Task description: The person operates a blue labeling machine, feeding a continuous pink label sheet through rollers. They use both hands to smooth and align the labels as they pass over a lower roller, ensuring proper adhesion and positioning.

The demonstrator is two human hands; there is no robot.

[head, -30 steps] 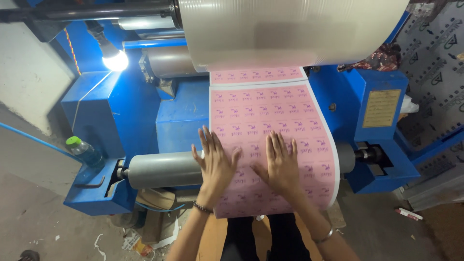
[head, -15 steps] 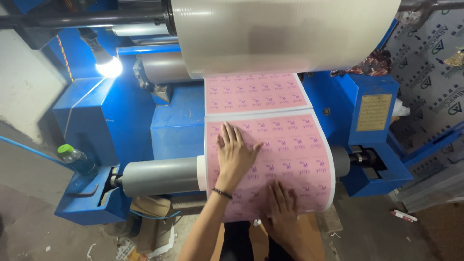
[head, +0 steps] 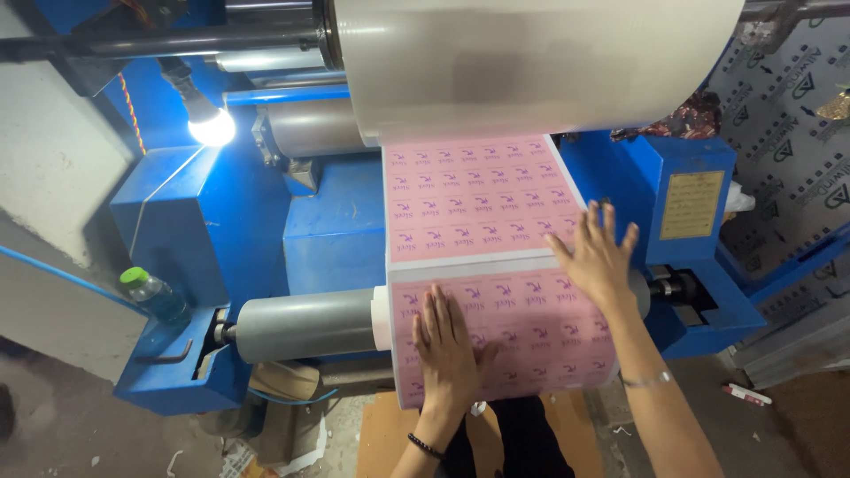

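1. The pink film (head: 482,208), printed with rows of small purple labels, runs from a clear roll (head: 531,62) down over a grey roller (head: 305,323).
2. Two hands lie flat on it, fingers spread: left hand (head: 450,350) low, right hand (head: 598,257) at its right edge.
3. One lit bulb (head: 211,128), one green-capped bottle (head: 152,294).
4. Blue machine (head: 212,230); littered concrete floor (head: 62,425).

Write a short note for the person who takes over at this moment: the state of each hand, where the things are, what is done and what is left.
Left hand: flat, fingers spread, on the pink printed sheet where it wraps the grey roller.
Right hand: open, pressing the sheet's right edge, higher up.
The sheet comes down from under the big clear film roll.
Done: the sheet lies over the roller.
Left: it is held only by hands; no fastening is visible.
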